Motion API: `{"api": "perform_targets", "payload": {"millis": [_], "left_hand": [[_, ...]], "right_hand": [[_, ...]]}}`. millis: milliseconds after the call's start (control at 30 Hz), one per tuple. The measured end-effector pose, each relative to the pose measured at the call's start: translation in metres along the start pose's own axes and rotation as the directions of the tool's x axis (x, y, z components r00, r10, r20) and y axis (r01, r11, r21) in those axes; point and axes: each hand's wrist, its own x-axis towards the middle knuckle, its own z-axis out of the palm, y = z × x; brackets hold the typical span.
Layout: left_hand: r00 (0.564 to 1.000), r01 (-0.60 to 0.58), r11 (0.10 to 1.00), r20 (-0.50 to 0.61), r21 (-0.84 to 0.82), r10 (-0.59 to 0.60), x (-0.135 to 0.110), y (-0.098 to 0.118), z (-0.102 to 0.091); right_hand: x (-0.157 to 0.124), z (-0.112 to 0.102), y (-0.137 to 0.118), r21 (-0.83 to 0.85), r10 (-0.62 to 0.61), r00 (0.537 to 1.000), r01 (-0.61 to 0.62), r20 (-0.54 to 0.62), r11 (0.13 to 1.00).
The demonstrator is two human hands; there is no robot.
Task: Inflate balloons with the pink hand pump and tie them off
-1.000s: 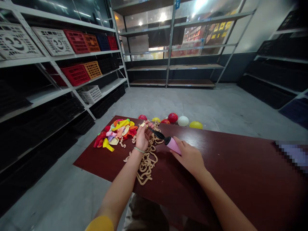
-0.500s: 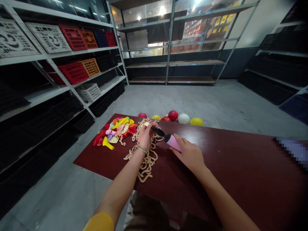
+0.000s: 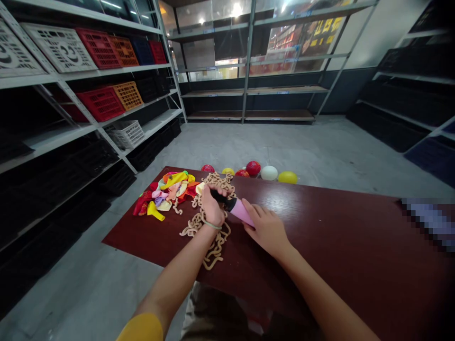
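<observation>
My left hand [image 3: 212, 206] is closed around the black nozzle of a pink balloon pump [image 3: 240, 211], with a pale yellow balloon [image 3: 199, 188] pinched at the nozzle tip. My right hand [image 3: 266, 228] grips the pump's pink body. Both hands are over a heap of beige curly cord [image 3: 212, 222] on a dark red table [image 3: 320, 246]. A pile of uninflated colourful balloons [image 3: 165, 192] lies left of my left hand.
Several inflated balloons [image 3: 269, 172] in red, white and yellow lie on the floor past the table's far edge. Metal shelves with plastic crates [image 3: 101, 102] line the left side. More shelving stands at the back and right. A blurred patch [image 3: 430, 222] sits at the table's right.
My left hand slid down over the pump's black nozzle and closed on it. Both hands and the pump drifted slightly left and nearer the table.
</observation>
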Motion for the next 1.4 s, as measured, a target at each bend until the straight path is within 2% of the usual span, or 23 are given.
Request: {"api": "perform_targets", "payload": {"millis": [100, 167, 300, 400, 467, 567, 633, 733, 833, 933, 1067, 1133, 1233, 1400], "left_hand": [[0.982, -0.092, 0.995, -0.161, 0.042, 0.098, 0.010, 0.012, -0.001], [0.965, -0.130, 0.989, -0.222, 0.074, 0.143, 0.023, 0.025, -0.006], [0.931, -0.233, 0.970, -0.270, 0.074, 0.244, 0.046, 0.055, -0.019], [0.917, -0.259, 0.963, -0.295, 0.075, 0.269, 0.053, 0.064, -0.023], [0.922, -0.237, 0.968, -0.295, 0.081, 0.250, 0.049, 0.057, -0.021], [0.942, -0.182, 0.978, -0.267, 0.105, 0.204, 0.034, 0.031, -0.013], [0.972, -0.109, 0.985, -0.194, 0.135, 0.134, 0.022, 0.011, -0.007], [0.985, -0.077, 0.986, -0.142, 0.145, 0.098, 0.012, -0.006, -0.002], [0.987, -0.047, 0.991, -0.147, 0.126, 0.065, 0.013, -0.002, -0.001], [0.983, -0.038, 0.996, -0.177, 0.086, 0.053, 0.022, 0.015, -0.003], [0.967, -0.091, 0.994, -0.232, 0.062, 0.102, 0.035, 0.041, -0.011], [0.959, -0.117, 0.991, -0.251, 0.068, 0.131, 0.039, 0.047, -0.014], [0.949, -0.150, 0.984, -0.267, 0.094, 0.170, 0.034, 0.042, -0.013], [0.984, -0.070, 0.987, -0.154, 0.146, 0.092, 0.012, 0.010, 0.002]], "right_hand": [[0.001, 0.000, -0.001, 0.009, 0.064, 0.994, -0.065, 0.085, 0.998], [0.003, -0.001, 0.003, -0.002, 0.099, 0.990, -0.099, 0.105, 0.995], [0.005, -0.005, 0.019, -0.039, 0.062, 0.996, -0.060, 0.070, 0.997], [0.004, -0.006, 0.028, -0.063, 0.063, 0.997, -0.060, 0.042, 0.996], [0.001, -0.006, 0.030, -0.082, 0.065, 0.997, -0.062, 0.035, 0.995], [-0.005, -0.003, 0.028, -0.095, 0.060, 0.998, -0.058, 0.023, 0.994], [-0.006, 0.000, 0.024, -0.087, 0.069, 0.998, -0.068, 0.008, 0.994], [-0.005, 0.002, 0.018, -0.077, 0.087, 0.996, -0.087, 0.000, 0.993], [-0.003, 0.002, 0.018, -0.078, 0.060, 0.998, -0.059, 0.008, 0.995], [-0.002, 0.001, 0.031, -0.086, 0.014, 1.000, -0.015, -0.010, 0.996], [-0.004, 0.004, 0.057, -0.130, -0.043, 0.997, 0.035, -0.058, 0.991], [-0.005, 0.005, 0.061, -0.141, -0.057, 0.995, 0.046, -0.077, 0.989], [-0.007, 0.007, 0.048, -0.118, -0.068, 0.994, 0.058, -0.082, 0.991], [-0.007, 0.006, 0.017, -0.008, 0.029, 0.999, -0.030, -0.030, 1.000]]}}
